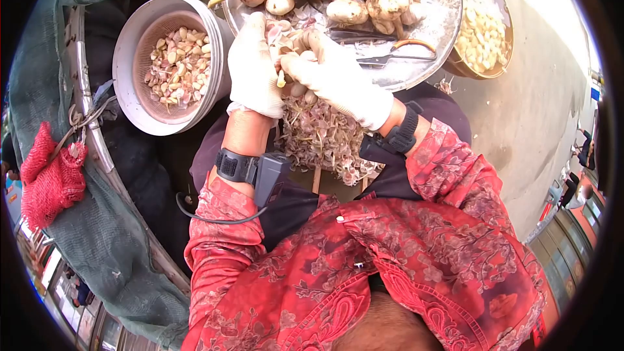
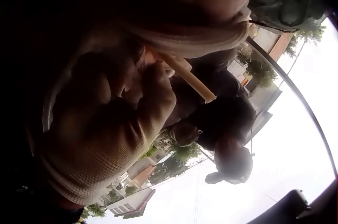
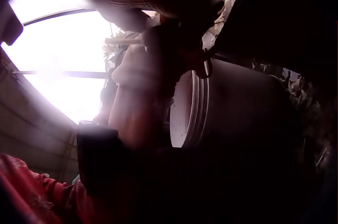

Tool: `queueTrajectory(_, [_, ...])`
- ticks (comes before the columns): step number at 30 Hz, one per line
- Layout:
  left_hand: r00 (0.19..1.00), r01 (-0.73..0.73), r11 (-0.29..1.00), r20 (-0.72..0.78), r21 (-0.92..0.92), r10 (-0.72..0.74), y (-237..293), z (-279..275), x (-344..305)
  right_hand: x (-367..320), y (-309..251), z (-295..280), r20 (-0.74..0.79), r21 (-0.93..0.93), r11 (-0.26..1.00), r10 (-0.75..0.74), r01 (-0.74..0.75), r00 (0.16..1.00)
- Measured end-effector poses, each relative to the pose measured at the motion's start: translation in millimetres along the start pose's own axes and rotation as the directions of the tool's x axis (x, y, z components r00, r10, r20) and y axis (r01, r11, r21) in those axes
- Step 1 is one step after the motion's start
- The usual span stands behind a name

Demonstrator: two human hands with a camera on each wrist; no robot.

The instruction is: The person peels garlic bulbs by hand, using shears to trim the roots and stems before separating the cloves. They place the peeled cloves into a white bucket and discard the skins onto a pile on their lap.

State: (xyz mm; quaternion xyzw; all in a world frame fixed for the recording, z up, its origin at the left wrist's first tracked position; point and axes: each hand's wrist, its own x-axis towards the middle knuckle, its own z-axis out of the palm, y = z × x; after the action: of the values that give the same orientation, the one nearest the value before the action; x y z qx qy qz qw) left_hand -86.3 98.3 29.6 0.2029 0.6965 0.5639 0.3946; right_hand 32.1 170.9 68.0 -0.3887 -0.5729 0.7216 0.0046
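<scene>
White gloves cover both hands, which meet over the near rim of a round metal tray (image 1: 416, 77) in the head view. My left hand (image 1: 252, 71) grips a partly broken garlic bulb (image 1: 278, 34), thumb and fingers curled about it. From the other side, my right hand (image 1: 341, 83) pinches the same bulb and its loosened cloves. A pale garlic stem (image 2: 193, 81) juts out between the hands in the left wrist view. Directly below them lies a heap of papery garlic skins (image 1: 318, 130). The right wrist view is dark, and much of the bulb is hidden by gloves.
Several whole garlic bulbs (image 1: 348, 6) lie on the tray, with scissors (image 1: 403, 55) near its right side. A white bucket (image 1: 123, 78) of unpeeled cloves stands at the left. Peeled cloves fill a basin (image 1: 481, 26) at the right. A red mesh bag (image 1: 55, 182) hangs at far left.
</scene>
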Motion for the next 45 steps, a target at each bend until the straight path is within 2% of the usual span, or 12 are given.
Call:
queueTrajectory(3, [0.994,0.064,0.988,0.1,-0.144,-0.05,0,-6,-4,1,0,-3,0.01,0.121,0.992,0.03,-0.031,0.999])
queueTrajectory(4, [0.986,0.112,0.897,0.162,-0.427,-0.046,-8,-8,-1,2,3,-5,0.011,0.12,0.992,0.031,-0.032,0.999])
queueTrajectory(9, [0.969,-0.076,0.955,0.206,-0.286,0.139,-28,-18,12,3,-3,-5,0.134,0.561,0.819,0.06,-0.125,0.989])
queueTrajectory(10, [0.975,0.12,0.917,0.219,-0.381,-0.037,-36,-19,22,5,-3,-6,0.161,0.61,0.778,0.065,-0.151,0.985])
queueTrajectory(12, [0.946,0.304,0.83,0.249,-0.468,-0.207,-23,-16,21,5,-8,-11,0.184,0.589,0.795,0.042,-0.144,0.982])
queueTrajectory(14, [0.987,-0.031,0.962,0.141,-0.272,0.072,-10,-13,5,5,-10,-15,0.198,0.556,0.825,-0.01,-0.104,0.98])
queueTrajectory(17, [0.976,-0.148,0.986,0.176,0.081,0.132,-6,-17,5,12,6,-19,0.161,0.543,0.835,0.0,-0.089,0.987])
queueTrajectory(19, [0.986,-0.079,0.992,0.139,-0.102,0.093,8,-11,-1,9,1,-19,0.161,0.443,0.89,0.035,-0.104,0.986])
queueTrajectory(21, [0.913,0.394,0.834,0.266,-0.385,-0.309,21,-8,3,4,-9,-14,0.122,0.139,0.989,0.031,-0.048,0.992])
queueTrajectory(25, [0.853,0.509,0.826,0.274,-0.243,-0.445,34,-10,-5,3,-8,-14,0.238,-0.015,1.0,-0.01,0.014,0.971])
queueTrajectory(39, [0.858,0.248,0.756,0.5,-0.605,0.118,2,-24,7,12,-4,-27,0.035,0.259,0.965,-0.042,0.032,0.999])
queueTrajectory(45, [0.878,0.365,0.822,0.455,-0.437,-0.148,-6,-6,-2,15,1,-31,-0.034,0.225,0.973,-0.037,0.044,0.999])
